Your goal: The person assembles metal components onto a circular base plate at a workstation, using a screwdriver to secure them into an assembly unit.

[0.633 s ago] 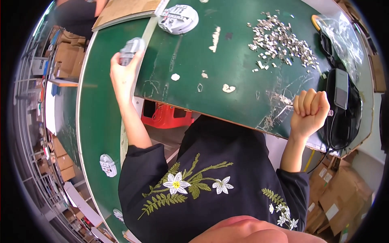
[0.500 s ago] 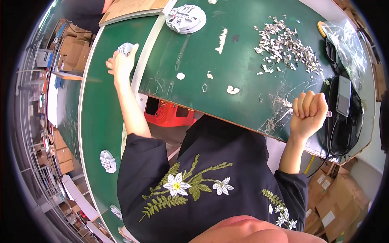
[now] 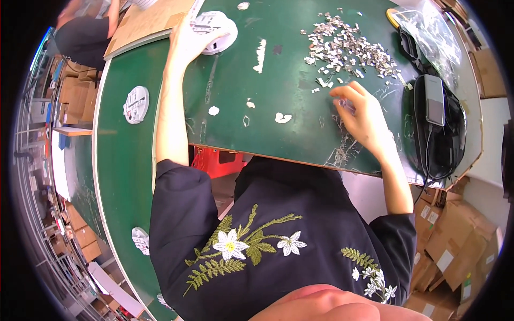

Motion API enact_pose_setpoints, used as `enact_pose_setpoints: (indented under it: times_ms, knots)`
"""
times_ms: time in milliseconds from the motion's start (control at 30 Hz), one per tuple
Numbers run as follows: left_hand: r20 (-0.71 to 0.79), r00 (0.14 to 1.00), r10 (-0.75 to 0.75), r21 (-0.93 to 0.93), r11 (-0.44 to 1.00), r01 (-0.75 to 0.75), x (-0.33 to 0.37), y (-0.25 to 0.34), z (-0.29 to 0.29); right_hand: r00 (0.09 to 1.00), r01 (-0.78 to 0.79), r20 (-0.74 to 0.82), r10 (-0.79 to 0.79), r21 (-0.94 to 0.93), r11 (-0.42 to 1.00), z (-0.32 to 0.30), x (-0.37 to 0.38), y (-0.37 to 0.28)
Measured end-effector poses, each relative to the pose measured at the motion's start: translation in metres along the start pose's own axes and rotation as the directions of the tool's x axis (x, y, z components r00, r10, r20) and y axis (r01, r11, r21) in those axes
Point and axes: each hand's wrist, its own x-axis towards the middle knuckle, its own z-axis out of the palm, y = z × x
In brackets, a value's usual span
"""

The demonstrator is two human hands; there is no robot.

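- White disc [image 3: 224,31]: round, raised pale-grey detailing on top, small dark slot near rim; lay on green table [image 3: 300,139], upper left.
- Left hand [image 3: 185,45] touched its left side, thumb across it; fingers hidden, couldn't tell if closed.
- Right hand [image 3: 365,116] curled round small purplish item [image 3: 348,105], near metal bits [image 3: 348,48].

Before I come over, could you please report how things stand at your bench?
Left grip at white round device, hold unclear. Right grip curled around small item, mostly hidden. Loose metallic pieces beyond it, not blocking left grip.
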Motion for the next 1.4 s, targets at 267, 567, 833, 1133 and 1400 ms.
enact_pose_setpoints:
  times_ms: [267, 567, 833, 1133, 1400]
  knots:
    - [0.175, 0.971, 0.161, -0.194, 0.973, -0.126, -0.089, 0.107, 0.009, 0.975, 0.212, -0.041, -0.217, -0.097, 0.972, 0.019, 0.021, 0.016]
    - [0.255, 0.91, 0.327, -0.322, 0.916, -0.239, -0.181, 0.161, 0.086, 0.991, -0.011, -0.127, 0.04, 0.224, 0.975, -0.006, -0.012, -0.009]
    - [0.292, 0.828, 0.478, -0.55, 0.792, -0.264, -0.175, 0.16, 0.094, 0.978, -0.16, -0.058, 0.202, 0.416, 0.895, -0.015, -0.034, -0.018]
    - [0.144, 0.91, 0.389, -0.534, 0.804, -0.259, -0.174, 0.167, 0.098, 0.965, -0.242, 0.018, 0.26, 0.438, 0.866, -0.01, -0.04, -0.003]
    - [0.095, 0.933, 0.348, -0.542, 0.804, -0.245, -0.174, 0.174, 0.102, 0.935, -0.355, 0.13, 0.331, 0.361, 0.862, -0.016, -0.033, -0.009]
